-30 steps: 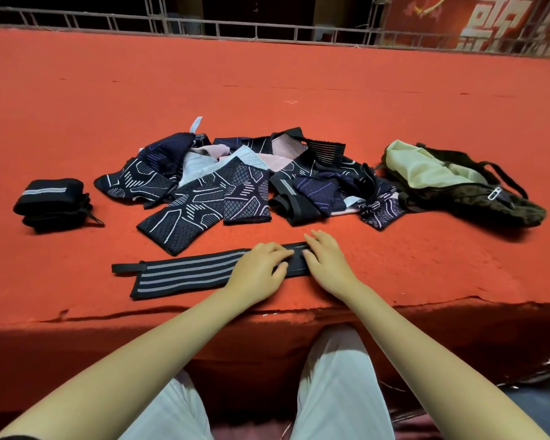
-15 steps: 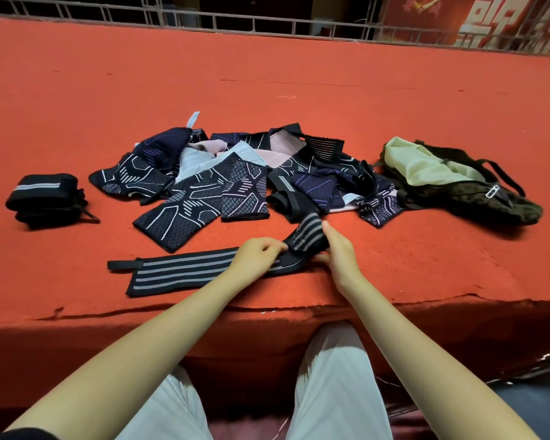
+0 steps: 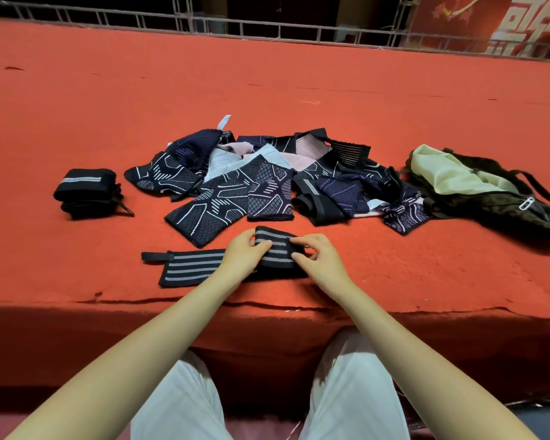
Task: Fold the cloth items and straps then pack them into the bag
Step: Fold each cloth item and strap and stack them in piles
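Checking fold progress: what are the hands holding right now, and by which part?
Both the left hand and the right hand grip the striped strap at its folded-over right end, one on each side of the fold. Its left end lies flat.

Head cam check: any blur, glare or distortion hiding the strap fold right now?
Head view: striped strap and both hands, left hand and right hand, are sharp; no glare; wide-angle bowing at the railing; deep shadow under the table edge.
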Demonstrator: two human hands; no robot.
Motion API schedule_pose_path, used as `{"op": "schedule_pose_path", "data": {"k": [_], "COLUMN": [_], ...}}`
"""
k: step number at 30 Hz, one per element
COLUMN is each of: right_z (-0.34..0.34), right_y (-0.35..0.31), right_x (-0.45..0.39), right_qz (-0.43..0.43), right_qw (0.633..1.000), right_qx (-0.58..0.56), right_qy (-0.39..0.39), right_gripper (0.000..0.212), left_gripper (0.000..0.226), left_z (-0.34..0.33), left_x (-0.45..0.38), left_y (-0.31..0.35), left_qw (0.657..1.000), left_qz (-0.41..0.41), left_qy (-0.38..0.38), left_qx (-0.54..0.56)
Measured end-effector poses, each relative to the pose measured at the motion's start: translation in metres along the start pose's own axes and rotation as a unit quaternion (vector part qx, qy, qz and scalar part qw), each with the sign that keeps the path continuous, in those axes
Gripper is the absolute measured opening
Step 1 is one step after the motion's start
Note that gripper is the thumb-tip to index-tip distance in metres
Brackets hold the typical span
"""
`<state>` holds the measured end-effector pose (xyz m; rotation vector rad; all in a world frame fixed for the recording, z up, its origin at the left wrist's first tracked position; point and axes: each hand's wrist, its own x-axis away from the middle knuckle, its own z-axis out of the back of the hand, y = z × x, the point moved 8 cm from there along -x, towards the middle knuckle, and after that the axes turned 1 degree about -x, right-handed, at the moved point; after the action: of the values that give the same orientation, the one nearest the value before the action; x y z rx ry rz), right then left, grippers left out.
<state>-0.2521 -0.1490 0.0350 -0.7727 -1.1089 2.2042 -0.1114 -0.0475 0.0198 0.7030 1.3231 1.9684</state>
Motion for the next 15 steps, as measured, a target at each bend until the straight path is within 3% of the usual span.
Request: {"op": "schedule_pose_path", "data": {"k": [4, 9, 15], "right_z": [-0.005, -0.008, -0.009], "right_y": [0.011, 0.019, 0.02], "right_x": [0.004, 0.002, -0.003], "right_qz": [-0.046, -0.095, -0.142], "right_qw": [0.999, 0.995, 0.989], "right_qx": [-0.009, 0.012, -0.012], "right_qy": [-0.018, -0.032, -0.026], "right_gripper": [0.037, 0.048, 0.047], "left_gripper": [0.031, 0.062, 0.053], "left_z": [0.009, 0.016, 0.008], "left_x": [0.002, 0.009, 0.009], "left_y": [-0.002, -0.001, -0.006], "left_qw": [0.992, 0.938, 0.965], "left_qz": [-0.018, -0.059, -0.06], "left_qy": [0.026, 0.089, 0.071], "left_qx": [-0.121, -0.33, -0.246]}}
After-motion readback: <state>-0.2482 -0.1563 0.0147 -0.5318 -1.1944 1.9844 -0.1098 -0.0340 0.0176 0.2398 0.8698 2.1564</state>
